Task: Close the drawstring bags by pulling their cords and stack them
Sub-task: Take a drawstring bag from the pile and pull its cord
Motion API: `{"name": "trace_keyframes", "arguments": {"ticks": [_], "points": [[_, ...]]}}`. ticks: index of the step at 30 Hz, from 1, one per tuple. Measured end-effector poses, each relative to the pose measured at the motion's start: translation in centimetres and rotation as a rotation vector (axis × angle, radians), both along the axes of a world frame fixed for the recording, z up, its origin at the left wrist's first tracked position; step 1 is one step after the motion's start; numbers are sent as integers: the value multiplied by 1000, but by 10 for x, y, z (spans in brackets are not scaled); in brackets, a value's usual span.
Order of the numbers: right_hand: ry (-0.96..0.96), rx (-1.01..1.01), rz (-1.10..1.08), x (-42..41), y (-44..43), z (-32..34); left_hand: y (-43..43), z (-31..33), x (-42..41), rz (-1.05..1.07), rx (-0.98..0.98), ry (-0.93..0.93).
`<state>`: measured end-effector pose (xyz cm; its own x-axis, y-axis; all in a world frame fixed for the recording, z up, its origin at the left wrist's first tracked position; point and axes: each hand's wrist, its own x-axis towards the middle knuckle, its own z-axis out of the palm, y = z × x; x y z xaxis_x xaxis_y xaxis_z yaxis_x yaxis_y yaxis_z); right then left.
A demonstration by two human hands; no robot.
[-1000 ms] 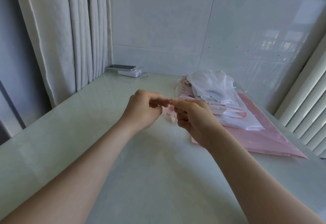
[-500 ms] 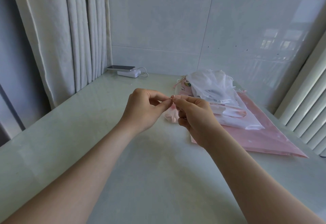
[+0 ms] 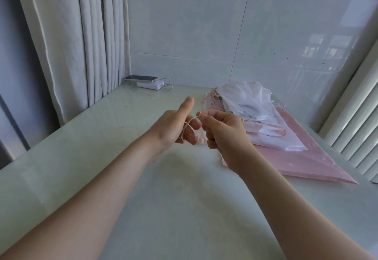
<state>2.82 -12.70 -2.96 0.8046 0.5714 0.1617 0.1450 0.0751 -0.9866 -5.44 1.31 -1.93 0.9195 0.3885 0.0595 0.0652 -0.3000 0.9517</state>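
Left hand, thumb raised, fingers curled through looped cord, right hand pinching cord, small pink drawstring bag between.

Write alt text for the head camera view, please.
The right hand pinches the cord of a small pink drawstring bag, looped round fingers of the left hand, above a pale table. A pile of white and pink bags lies at right.
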Motion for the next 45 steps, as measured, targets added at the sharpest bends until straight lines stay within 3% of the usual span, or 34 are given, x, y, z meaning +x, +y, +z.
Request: {"name": "trace_keyframes", "arguments": {"ticks": [7,9,12,16,22,32,45], "points": [[-52,-41,20,-3,-2,2,2,-6,0,-68,-84,-60],[-81,-42,0,-3,-2,3,1,-4,0,-35,-21,-45],[-193,-54,-62,-1,-3,3,2,-2,-1,26,59,-67],[-419,-125,-169,6,-4,0,10,-2,-3,48,22,-89],[-563,-195,-271,13,-5,-2,13,0,-6,66,62,-131],[-302,-149,-124,8,-4,-2,12,-3,1,99,52,-101],[-458,-247,-243,2,0,1,14,-14,3,43,133,-170]]}}
